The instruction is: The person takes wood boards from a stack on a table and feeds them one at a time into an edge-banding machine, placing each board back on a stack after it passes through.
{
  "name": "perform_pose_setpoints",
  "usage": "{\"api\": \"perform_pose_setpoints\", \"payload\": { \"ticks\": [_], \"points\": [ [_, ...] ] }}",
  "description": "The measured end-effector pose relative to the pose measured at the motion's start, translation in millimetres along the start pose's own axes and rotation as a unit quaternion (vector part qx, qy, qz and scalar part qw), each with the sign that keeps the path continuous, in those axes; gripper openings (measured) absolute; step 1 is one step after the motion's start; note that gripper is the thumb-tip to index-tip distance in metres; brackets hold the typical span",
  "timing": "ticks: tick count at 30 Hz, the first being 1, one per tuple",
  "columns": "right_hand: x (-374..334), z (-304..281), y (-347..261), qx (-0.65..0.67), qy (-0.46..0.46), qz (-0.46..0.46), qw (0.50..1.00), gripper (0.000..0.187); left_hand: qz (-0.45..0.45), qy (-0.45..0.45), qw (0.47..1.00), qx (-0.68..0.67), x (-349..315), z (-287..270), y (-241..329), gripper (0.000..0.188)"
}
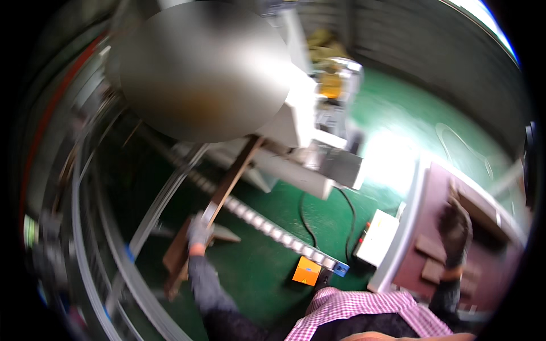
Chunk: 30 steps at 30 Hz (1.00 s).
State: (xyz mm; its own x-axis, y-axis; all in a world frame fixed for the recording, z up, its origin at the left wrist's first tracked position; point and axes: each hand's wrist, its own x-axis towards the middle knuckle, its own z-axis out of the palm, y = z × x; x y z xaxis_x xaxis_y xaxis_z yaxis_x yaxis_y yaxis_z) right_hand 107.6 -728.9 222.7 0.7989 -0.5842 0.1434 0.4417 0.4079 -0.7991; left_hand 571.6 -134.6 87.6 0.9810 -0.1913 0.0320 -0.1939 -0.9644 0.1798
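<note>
My left hand (199, 232), in a grey glove with an orange cuff, is closed around a long brown wooden strip (236, 170). The strip slants from under a large shiny metal disc-like cover (202, 71) down towards me. More brown wooden pieces (177, 250) show beside and below that hand. On the right, my gloved right hand (455, 227) is over a maroon-topped table (409, 267), close to a long brown board (483, 210). Motion blur smears its fingers, and I cannot tell whether they touch the board. Short wooden blocks (432, 258) lie on the table nearby.
Metal rails (165, 202) run along the left. A roller track (273, 230) crosses the green floor to an orange box (307, 271) near my feet. A white box (377, 237) stands beside the table, with black cables (351, 213) nearby. Machinery (338, 165) stands ahead.
</note>
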Motion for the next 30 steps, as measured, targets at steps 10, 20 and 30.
{"api": "perform_pose_setpoints", "payload": {
  "ticks": [10, 20, 30],
  "points": [
    [-35, 106, 81, -0.357, -0.398, -0.132, 0.835, 0.074, 0.047, 0.012, 0.998, 0.039, -236, -87, 141, 0.044],
    [-25, -87, -33, -0.764, -0.130, -0.353, 0.525, 0.063, 0.482, -0.059, 0.874, 0.012, -259, -98, 512, 0.047],
    [-102, -457, -284, -0.822, 0.080, -0.070, 0.560, 0.062, 0.643, -0.074, 0.762, -0.036, -272, 29, 823, 0.059]
  ]
}}
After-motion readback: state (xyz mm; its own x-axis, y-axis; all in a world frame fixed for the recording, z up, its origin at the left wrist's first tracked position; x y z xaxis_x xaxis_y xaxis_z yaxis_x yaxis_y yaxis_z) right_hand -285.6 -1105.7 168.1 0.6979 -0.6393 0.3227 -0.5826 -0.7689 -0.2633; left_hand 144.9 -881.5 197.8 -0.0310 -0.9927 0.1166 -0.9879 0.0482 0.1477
